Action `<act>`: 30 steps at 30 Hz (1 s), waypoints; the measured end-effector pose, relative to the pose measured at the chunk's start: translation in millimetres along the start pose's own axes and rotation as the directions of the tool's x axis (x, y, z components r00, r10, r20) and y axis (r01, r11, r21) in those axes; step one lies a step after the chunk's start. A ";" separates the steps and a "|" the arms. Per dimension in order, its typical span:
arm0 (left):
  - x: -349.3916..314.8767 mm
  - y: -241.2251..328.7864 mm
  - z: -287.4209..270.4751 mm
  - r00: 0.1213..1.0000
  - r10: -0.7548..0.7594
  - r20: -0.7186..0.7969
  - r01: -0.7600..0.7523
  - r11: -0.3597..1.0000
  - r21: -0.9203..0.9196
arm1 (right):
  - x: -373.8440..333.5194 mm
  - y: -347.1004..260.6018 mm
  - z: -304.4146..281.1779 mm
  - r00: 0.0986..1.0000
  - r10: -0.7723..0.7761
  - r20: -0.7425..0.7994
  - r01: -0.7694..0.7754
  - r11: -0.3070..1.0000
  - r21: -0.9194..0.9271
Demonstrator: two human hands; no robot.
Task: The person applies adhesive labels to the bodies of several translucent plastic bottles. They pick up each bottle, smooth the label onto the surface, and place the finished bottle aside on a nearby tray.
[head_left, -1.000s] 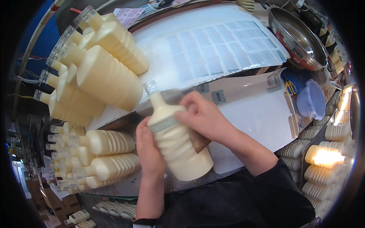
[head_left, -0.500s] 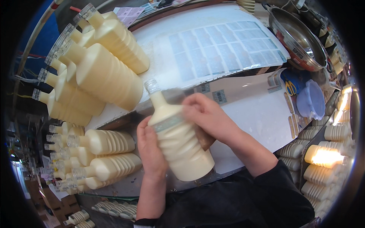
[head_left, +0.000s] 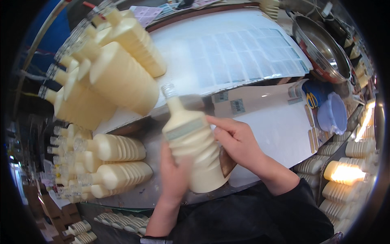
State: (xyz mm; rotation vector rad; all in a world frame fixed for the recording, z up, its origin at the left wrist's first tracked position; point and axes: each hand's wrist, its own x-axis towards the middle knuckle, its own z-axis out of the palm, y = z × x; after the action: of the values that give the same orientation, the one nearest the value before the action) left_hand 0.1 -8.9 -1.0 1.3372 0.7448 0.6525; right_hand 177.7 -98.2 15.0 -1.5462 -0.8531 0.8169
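The cream bottle [head_left: 194,151] is at the centre of the frame, neck pointing to the upper left. Expected handling: light, semi-rigid, smooth; hold by the ribbed sides, as hard squeezing may dent them. Left hand [head_left: 175,173]: blurred at the bottle's lower-left side; grip cannot be determined. Right hand [head_left: 239,141]: index finger extended to the grey-green label's [head_left: 187,129] right end, other fingers curled, forearm angled from lower right

The bottle [head_left: 201,156] looks like smooth, ribbed plastic, kinda satiny, with a clear, shiny neck [head_left: 168,90]. Pan [head_left: 319,38] is glossy metal, tub [head_left: 330,116] smooth plastic, and the sleeve [head_left: 295,201] plain matt cloth.
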 end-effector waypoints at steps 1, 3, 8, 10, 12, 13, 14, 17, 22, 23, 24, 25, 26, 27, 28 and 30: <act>0.3 -3.8 -4.4 0.999 0.039 -0.013 -0.036 0.989 0.143 | 1.8 -0.9 -0.5 0.998 0.058 0.031 -0.060 0.995 0.077; -0.1 6.0 2.0 0.990 0.136 -0.036 -0.119 0.944 0.307 | 4.7 1.0 -1.0 0.987 0.138 0.084 -0.153 0.967 0.206; 1.1 9.6 9.1 0.972 0.215 -0.098 -0.162 0.908 0.387 | 6.8 13.3 5.1 0.987 0.157 0.031 -0.160 0.969 0.190; 0.4 10.6 7.9 0.966 0.242 -0.088 -0.184 0.887 0.424 | 6.0 10.4 8.1 0.987 0.163 0.012 -0.162 0.968 0.190; 0.8 11.9 7.0 0.963 0.259 -0.076 -0.199 0.872 0.447 | 4.8 8.8 10.7 0.989 0.147 0.000 -0.145 0.973 0.179; 1.6 12.7 6.9 0.963 0.262 -0.070 -0.204 0.869 0.451 | 4.0 8.0 11.6 0.990 0.140 -0.010 -0.136 0.975 0.174; 2.1 13.0 6.8 0.962 0.265 -0.063 -0.209 0.866 0.454 | 3.0 6.6 12.2 0.991 0.133 -0.023 -0.128 0.979 0.158; 2.4 6.6 4.6 0.956 0.287 -0.063 -0.234 0.874 0.426 | 0.7 -0.1 14.2 0.993 0.113 -0.036 -0.108 0.988 0.109; 5.3 -5.8 -2.8 0.956 0.241 -0.169 -0.191 0.945 0.264 | 9.1 5.1 6.1 0.989 0.128 -0.072 -0.123 0.990 0.076; 7.2 -5.4 -4.2 0.953 0.204 -0.224 -0.163 0.968 0.189 | 12.9 4.0 6.0 0.993 0.098 -0.061 -0.094 0.994 0.064; 10.9 -4.2 -9.6 0.959 0.191 -0.210 -0.166 0.977 0.131 | 18.0 3.9 6.0 0.994 0.107 -0.015 -0.106 0.991 0.078; 17.1 -1.0 -17.7 0.964 0.180 -0.194 -0.169 0.983 0.070 | 23.1 2.7 5.6 0.993 0.114 0.028 -0.116 0.989 0.089; 22.9 2.0 -22.8 0.969 0.170 -0.177 -0.171 0.985 0.008 | 26.4 1.6 6.1 0.990 0.120 0.072 -0.127 0.987 0.099; 28.8 5.8 -23.6 0.969 0.179 -0.169 -0.182 0.983 -0.005 | 28.4 -2.0 8.1 0.983 0.169 0.079 -0.180 0.970 0.164; 32.7 5.6 -23.1 0.975 0.149 -0.165 -0.158 0.987 -0.037 | 30.1 -1.5 8.2 0.983 0.167 0.077 -0.177 0.974 0.143; 38.1 4.4 -22.2 0.983 0.093 -0.157 -0.109 0.989 -0.100 | 32.8 1.9 8.6 0.984 0.162 0.077 -0.169 0.980 0.103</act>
State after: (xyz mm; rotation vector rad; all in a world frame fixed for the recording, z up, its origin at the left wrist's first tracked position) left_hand 5.9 35.0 -2.1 1.2416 0.7563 0.8713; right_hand 186.7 -65.8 10.5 -1.5134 -0.7230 1.0261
